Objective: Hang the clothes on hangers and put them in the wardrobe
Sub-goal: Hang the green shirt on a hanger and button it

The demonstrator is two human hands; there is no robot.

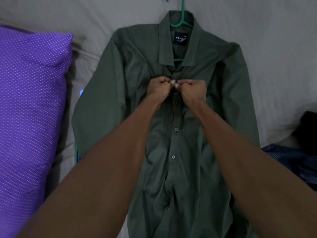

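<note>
While both hands are pinching the placket just below the collar, the shirt [130, 93] is lying flat on the bed [51, 12], threaded on the hanger [182, 21]. Left hand [158, 88] and right hand [193, 90] are working with fingers clamped together on the fabric at a button. Pulling too hard is likely risking a slipped button or a shoulder sliding off the smooth plastic hanger. The cloth is looking thin, matte and creased.

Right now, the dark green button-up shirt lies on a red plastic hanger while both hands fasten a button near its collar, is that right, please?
Not quite: the head view shows a green plastic hanger, not red. The dark green button-up shirt does lie on it while the left hand and right hand fasten a button near its collar.
</note>
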